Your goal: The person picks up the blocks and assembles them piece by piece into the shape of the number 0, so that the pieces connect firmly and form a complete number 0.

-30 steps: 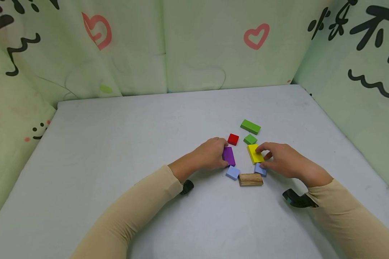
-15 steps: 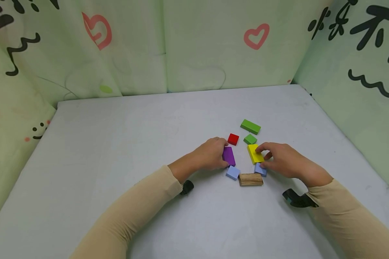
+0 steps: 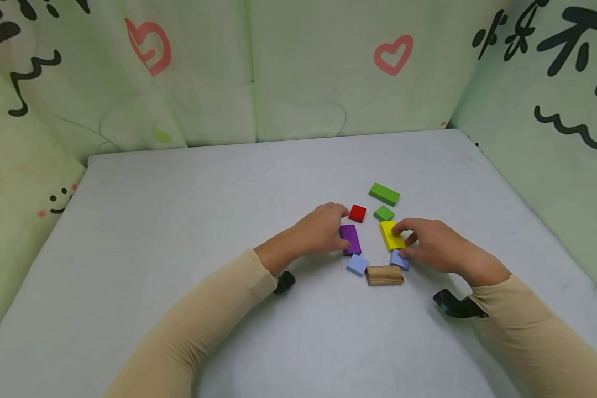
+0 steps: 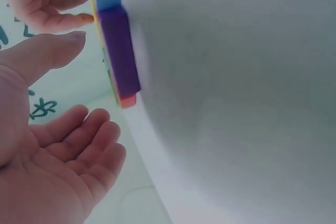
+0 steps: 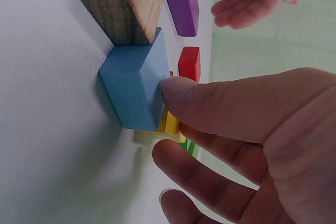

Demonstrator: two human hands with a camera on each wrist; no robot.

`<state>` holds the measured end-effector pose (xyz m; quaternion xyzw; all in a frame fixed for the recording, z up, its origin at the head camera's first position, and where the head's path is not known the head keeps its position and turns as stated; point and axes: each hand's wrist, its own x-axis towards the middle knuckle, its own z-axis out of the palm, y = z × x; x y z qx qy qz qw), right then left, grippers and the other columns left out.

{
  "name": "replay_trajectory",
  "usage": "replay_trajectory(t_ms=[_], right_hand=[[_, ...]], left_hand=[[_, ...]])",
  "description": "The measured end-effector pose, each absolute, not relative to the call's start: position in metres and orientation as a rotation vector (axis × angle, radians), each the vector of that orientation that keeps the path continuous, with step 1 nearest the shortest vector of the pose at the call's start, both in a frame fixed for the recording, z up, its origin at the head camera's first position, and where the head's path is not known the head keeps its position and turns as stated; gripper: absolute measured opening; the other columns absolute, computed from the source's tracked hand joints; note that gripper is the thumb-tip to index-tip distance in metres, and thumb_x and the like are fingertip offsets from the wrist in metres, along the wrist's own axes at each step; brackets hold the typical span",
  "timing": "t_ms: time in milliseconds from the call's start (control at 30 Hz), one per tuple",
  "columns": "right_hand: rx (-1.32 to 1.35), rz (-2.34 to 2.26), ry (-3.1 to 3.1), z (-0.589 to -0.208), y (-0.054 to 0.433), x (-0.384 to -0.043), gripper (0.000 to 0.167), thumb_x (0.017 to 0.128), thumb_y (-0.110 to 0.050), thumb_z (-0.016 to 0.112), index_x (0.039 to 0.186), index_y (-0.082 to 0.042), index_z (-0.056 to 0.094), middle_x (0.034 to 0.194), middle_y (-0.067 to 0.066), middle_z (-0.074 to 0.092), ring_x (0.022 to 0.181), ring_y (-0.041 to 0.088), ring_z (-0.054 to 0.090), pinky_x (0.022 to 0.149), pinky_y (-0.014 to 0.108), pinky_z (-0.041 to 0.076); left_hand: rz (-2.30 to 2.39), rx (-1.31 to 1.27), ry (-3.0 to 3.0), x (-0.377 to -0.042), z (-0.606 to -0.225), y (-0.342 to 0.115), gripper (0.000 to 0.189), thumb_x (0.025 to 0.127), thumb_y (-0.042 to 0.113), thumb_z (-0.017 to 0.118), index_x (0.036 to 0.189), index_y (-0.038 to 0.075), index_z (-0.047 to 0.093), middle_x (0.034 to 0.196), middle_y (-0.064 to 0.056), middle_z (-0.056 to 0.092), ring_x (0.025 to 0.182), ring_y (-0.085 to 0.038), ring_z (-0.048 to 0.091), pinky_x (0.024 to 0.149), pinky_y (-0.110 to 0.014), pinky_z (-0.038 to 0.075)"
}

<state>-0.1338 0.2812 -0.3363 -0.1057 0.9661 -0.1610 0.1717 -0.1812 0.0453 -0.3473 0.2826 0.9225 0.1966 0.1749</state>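
Observation:
My left hand (image 3: 320,228) hovers by the purple block (image 3: 350,240), its fingers spread and a gap showing between palm and block in the left wrist view. The left thumb overlaps the purple block in the head view, and the fingertips are near the red block (image 3: 357,213). My right hand (image 3: 435,246) holds the yellow block (image 3: 391,236) with curled fingers, the index fingertip on its top. The right thumb (image 5: 181,90) lies over the edge of a light blue block (image 5: 134,82). All the blocks lie flat on the table.
A brown wood-grain block (image 3: 385,276) forms the near end of the ring of blocks, beside another light blue block (image 3: 357,265). A small green block (image 3: 384,213) and a longer green block (image 3: 385,194) lie at the far end. Green printed curtains surround the white table (image 3: 204,188).
My left hand has let go of the purple block and lifted slightly up and back to the left, its fingers opening. The right hand and blocks stay put.

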Motion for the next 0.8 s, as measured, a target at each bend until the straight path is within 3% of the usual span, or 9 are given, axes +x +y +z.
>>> replay_trajectory(t_ms=[200,467,800], right_hand=[[-0.293,-0.457,2.738,-0.336,0.282,-0.135,0.044,0.089,-0.013,0.076,0.128,0.0,0.059,0.118,0.024,0.063,0.108,0.043,0.058,0.088,0.055,0.052],[-0.297,-0.457,2.732,-0.336,0.282,-0.135,0.044,0.089,-0.013,0.075,0.128,-0.001,0.059,0.118,0.023,0.063,0.107,0.043,0.059,0.088,0.055,0.051],[-0.288,-0.471,2.728,-0.336,0.282,-0.135,0.045,0.089,-0.014,0.076,0.128,-0.001,0.059,0.12,0.023,0.062,0.108,0.042,0.059,0.089,0.054,0.051]], left_hand=[[0.575,0.794,2.639,-0.191,-0.337,0.044,0.065,0.093,0.03,0.073,0.147,0.007,0.046,0.145,-0.006,0.05,0.133,-0.019,0.045,0.105,-0.029,0.042],[0.647,0.767,2.637,-0.202,-0.335,0.051,0.059,0.094,0.022,0.072,0.145,0.006,0.048,0.141,-0.006,0.053,0.128,-0.018,0.049,0.103,-0.029,0.044],[0.639,0.713,2.642,-0.216,-0.338,0.067,0.051,0.096,0.022,0.069,0.142,0.007,0.052,0.133,-0.005,0.057,0.113,-0.014,0.054,0.092,-0.022,0.049]])
